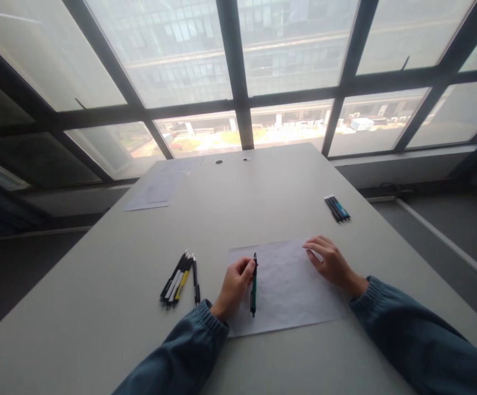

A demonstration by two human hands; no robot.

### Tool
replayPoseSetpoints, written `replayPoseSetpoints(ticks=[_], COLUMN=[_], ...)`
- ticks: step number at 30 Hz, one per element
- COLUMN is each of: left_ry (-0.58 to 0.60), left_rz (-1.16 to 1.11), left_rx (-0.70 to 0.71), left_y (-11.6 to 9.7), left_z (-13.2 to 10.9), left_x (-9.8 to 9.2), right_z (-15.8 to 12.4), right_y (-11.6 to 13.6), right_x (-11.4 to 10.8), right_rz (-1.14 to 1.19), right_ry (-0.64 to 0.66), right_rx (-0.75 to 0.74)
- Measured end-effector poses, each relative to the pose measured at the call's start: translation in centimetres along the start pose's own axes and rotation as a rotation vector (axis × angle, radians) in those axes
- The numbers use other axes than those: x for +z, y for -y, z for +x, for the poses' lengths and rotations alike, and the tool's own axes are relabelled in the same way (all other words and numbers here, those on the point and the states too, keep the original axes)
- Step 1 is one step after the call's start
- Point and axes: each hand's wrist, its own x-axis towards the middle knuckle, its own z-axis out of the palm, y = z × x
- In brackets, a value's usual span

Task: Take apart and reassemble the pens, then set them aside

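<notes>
My left hand (237, 282) is closed on a black and green pen (254, 291), pinched near its upper end between thumb and fingers. The pen points along my line of sight, over the left part of a white sheet of paper (290, 299). At the sheet's upper right corner is my right hand (328, 260), its fingers stretched to the left with nothing in them. Left of my left hand lies a bunch of pens (176, 281) in black, white and yellow, with one black pen (196, 281) slightly apart on its right side.
A row of several black, blue and green pens (338, 208) lies near the table's right edge. More paper sheets (152, 189) rest at the far left of the white table (246, 203). Large windows (242, 66) stand behind the table's far edge.
</notes>
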Motion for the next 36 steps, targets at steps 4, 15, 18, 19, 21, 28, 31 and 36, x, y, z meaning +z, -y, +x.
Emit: replayPoseSetpoints(ticks=[4, 15, 18, 19, 21, 28, 31, 36], left_ry=[0.016, -0.103, -0.128, -0.128, -0.125, -0.107, -0.15, -0.251], left_rz=[-0.067, -0.38, -0.371, -0.365, -0.37, -0.39, -0.357, -0.187], left_rx=[0.009, 0.082, 0.087, 0.085, 0.081, 0.09, 0.147, 0.23], left_y=[0.1, 0.3, 0.5, 0.6, 0.8, 1.1, 1.4, 1.2], left_z=[0.3, 0.5, 0.5, 0.6, 0.7, 0.9, 1.0, 1.2], left_x=[-0.2, 0.0, 0.2, 0.1, -0.2, -0.6, -0.7, -1.2], right_z=[0.3, 0.4, 1.0, 1.3, 1.8, 2.5, 2.6, 2.8], right_y=[1.0, 5.5, 5.8, 5.9, 5.9, 5.2, 4.7, 4.3], right_x=[-0.2, 0.8, 1.4, 1.5, 1.7, 3.0, 3.3, 3.2], right_rz=[0.03, 0.57, 0.654, 0.667, 0.69, 0.737, 0.755, 0.743], right_ry=[-0.005, 0.155, 0.146, 0.146, 0.153, 0.066, 0.0, -0.062], right_rx=[-0.019, 0.279, 0.364, 0.367, 0.355, 0.418, 0.427, 0.403])
